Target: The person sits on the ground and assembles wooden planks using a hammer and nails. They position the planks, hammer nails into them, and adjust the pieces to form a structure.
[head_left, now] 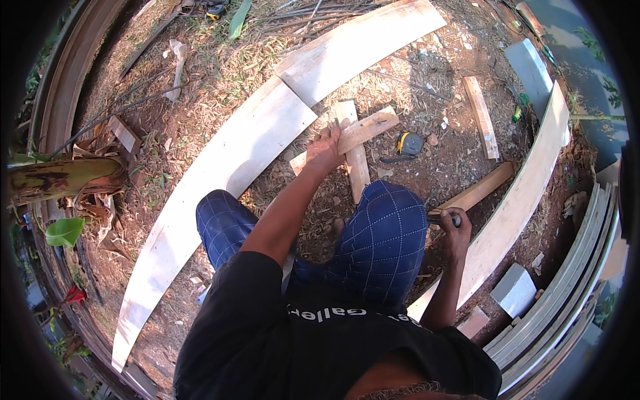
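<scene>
My left hand [325, 148] lies across a short wooden board [371, 129], its fingers draped over the far edge. This board crosses on top of another short wooden piece [358, 167], which lies on the ground in front of my knees. At the right, beside my raised knee, my right hand [456, 225] is closed round a tool with a dark handle [435, 218]; the knee hides its far end. Just beyond that hand lies a narrow wooden batten [481, 186]. A yellow and black tape measure [409, 144] rests on the soil right of the crossed pieces.
Two long pale planks, one nearer [200, 180] and one farther [363, 50], meet end to end. Another long plank [527, 200] curves along the right. A loose batten [481, 118], a grey block [514, 291], stacked boards [573, 267] and a banana-like stem [63, 177] lie around.
</scene>
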A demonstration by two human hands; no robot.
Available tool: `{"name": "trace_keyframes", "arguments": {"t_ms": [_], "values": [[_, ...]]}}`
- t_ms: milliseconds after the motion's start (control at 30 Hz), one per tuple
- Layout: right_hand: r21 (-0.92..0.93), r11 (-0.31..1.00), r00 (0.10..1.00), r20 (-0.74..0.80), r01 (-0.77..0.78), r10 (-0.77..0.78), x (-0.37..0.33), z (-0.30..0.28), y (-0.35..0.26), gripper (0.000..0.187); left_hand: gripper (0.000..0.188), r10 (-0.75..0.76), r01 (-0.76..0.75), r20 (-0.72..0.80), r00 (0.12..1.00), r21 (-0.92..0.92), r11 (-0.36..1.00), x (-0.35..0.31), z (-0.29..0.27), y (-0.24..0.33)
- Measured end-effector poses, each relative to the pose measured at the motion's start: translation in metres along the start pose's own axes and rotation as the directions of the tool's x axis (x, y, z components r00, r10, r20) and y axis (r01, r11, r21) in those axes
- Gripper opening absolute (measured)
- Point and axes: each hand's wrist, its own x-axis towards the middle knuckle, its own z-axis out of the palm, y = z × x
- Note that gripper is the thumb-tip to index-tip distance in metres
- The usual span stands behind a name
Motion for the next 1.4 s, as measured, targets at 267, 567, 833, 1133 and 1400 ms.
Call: {"name": "trace_keyframes", "arguments": {"t_ms": [267, 567, 833, 1133, 1400], "values": [[-0.501, 0.84, 0.764, 0.453, -0.208, 0.459, -0.048, -0.008, 0.061, 0.03, 0.092, -0.111, 0.11, 0.104, 0.988, 0.008, 0.994, 0.005, 0.011, 0.006], [-0.142, 0.986, 0.989, 0.132, 0.092, -0.074, -0.026, 0.028, -0.046, 0.044, 0.092, -0.1, 0.102, 0.113, 0.989, -0.017, 0.995, 0.004, 0.002, 0.014], [0.357, 0.618, 0.703, -0.491, 0.701, -0.515, 0.041, 0.066, -0.132, 0.051, 0.095, -0.136, 0.133, 0.155, 0.979, 0.028, 0.991, -0.004, -0.009, 0.028], [-0.174, 0.945, 0.96, 0.087, 0.278, -0.266, 0.08, 0.123, -0.003, 0.041, 0.09, -0.015, 0.013, 0.033, 0.999, 0.061, 0.998, 0.012, 0.011, 0.017], [0.36, 0.574, 0.674, -0.47, 0.736, -0.57, 0.057, 0.098, -0.076, 0.033, 0.085, -0.067, 0.052, 0.129, 0.989, 0.121, 0.991, 0.014, 0.009, 0.016]]}}
